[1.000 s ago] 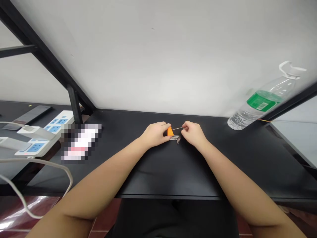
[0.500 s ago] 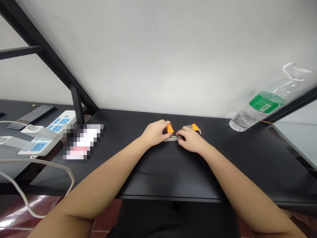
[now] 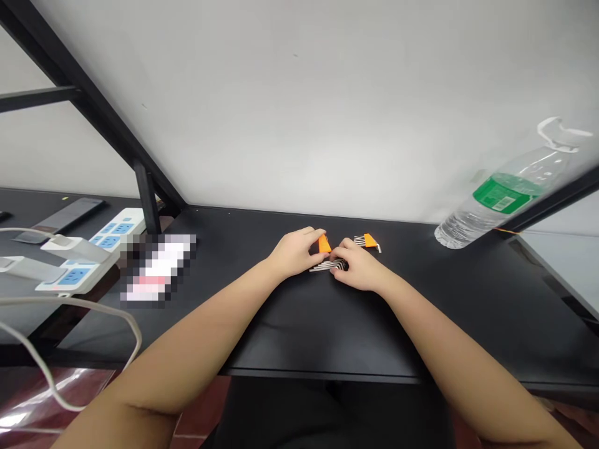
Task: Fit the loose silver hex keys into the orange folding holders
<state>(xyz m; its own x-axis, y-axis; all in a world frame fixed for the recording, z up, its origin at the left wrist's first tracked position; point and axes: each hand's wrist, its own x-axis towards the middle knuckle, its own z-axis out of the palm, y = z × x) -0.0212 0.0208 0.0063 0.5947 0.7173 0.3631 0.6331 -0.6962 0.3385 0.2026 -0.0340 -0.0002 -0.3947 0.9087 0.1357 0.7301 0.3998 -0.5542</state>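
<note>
With our left hand (image 3: 296, 251) we pinch an orange holder (image 3: 324, 244) between thumb and fingers at the black desk (image 3: 299, 337). Our right hand (image 3: 359, 268) curls half closed around the bent ends of the metal hex keys (image 3: 321, 267), just on the near side of that holder; whether it grips or merely touches them, we cannot quite tell. Beyond it lies a second orange holder (image 3: 371, 240), bearing keys.

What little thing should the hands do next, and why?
Maybe the right hand should lift just one of the metal keys: it is right at their bent ends, and the left hand holds an orange holder close by.
</note>
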